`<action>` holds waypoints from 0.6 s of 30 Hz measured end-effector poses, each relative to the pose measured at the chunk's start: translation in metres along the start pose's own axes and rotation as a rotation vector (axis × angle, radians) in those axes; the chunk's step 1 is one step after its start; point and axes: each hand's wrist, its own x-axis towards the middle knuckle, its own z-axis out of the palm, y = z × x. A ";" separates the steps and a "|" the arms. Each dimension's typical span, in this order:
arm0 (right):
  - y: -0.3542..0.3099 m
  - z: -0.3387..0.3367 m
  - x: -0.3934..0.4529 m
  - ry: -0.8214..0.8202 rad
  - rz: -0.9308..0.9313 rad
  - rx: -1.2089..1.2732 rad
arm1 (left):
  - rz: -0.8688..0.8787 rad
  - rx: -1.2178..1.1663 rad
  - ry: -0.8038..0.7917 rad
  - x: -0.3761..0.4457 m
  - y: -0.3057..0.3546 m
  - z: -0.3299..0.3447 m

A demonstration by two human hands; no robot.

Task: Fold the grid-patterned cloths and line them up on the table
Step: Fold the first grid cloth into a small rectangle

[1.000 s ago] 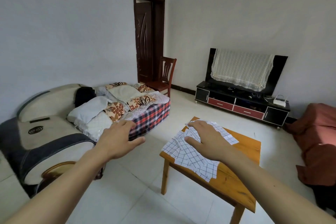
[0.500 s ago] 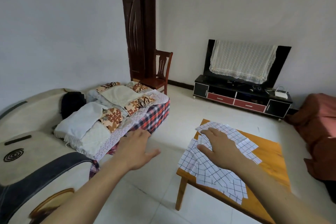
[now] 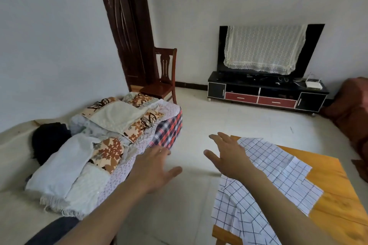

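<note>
Grid-patterned cloths (image 3: pixel 268 181) are lying loosely overlapped on the wooden table (image 3: pixel 338 201), overhanging its near-left edge. Right hand (image 3: pixel 229 155) is hovering beside their left edge, fingers spread, holding nothing. Left hand (image 3: pixel 155 169) is reaching, fingers spread, toward piled bedding (image 3: pixel 99 145) on the sofa (image 3: pixel 16 213)

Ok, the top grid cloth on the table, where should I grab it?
Probably pinch the far left corner of the top grid cloth, beside the right hand, coming in from the table's left edge. That corner lies flat and uncovered near the edge, so it should peel off the cloths beneath. The left hand hangs open over the floor, free to help.
</note>
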 end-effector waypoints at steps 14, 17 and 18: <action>0.043 0.023 0.160 -0.011 0.333 -0.101 | 0.304 -0.122 -0.076 0.280 -0.057 0.014; 0.037 0.016 0.196 0.016 0.426 -0.118 | 0.411 -0.132 -0.085 0.343 -0.060 0.008; 0.035 0.014 0.207 0.018 0.453 -0.125 | 0.438 -0.137 -0.092 0.363 -0.061 0.005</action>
